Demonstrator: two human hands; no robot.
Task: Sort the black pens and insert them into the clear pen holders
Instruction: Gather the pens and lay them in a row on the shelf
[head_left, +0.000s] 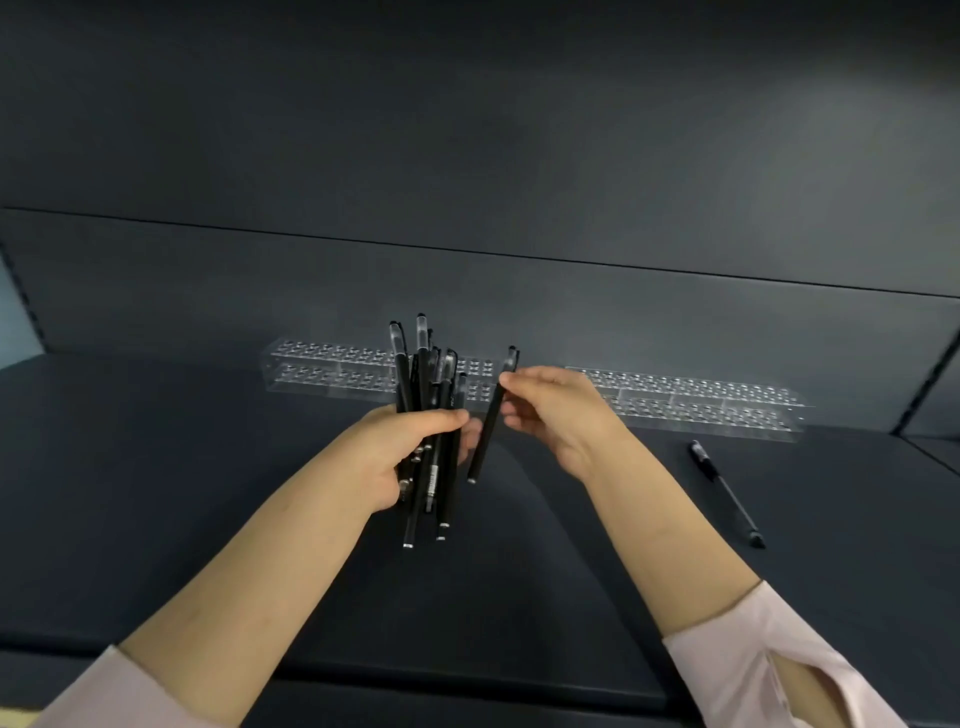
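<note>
Fingers (524, 379) of the right hand (556, 415) are pinching a single black pen (484, 441) near its upper end, drawing it clear of the bundle of pens (423, 374). The left hand (410, 452) is gripping that bundle in a curled fist above the surface (208, 493). The single pen is hanging in the air between the two hands, just beside the bundle and in front of the two clear holders.

It is standing close to upright, its long axis leaning so that the capped end is pointing up and away toward the left holder (332, 371) and the plain end down toward the person. The bundled pens are pointing much the same way, caps up, with their lower ends sitting uneven.

To do this step well, the right hand should probably be lifting the pen free without dragging its neighbours. It should then be carrying the pen, plain end down, over one hole in the right holder (701, 400) or the left one and lowering it straight. Meanwhile the left grip should be staying firm, since loosening could be letting pens slip out.

One loose pen (727, 493) is lying flat on the surface to the right, running diagonally.
</note>
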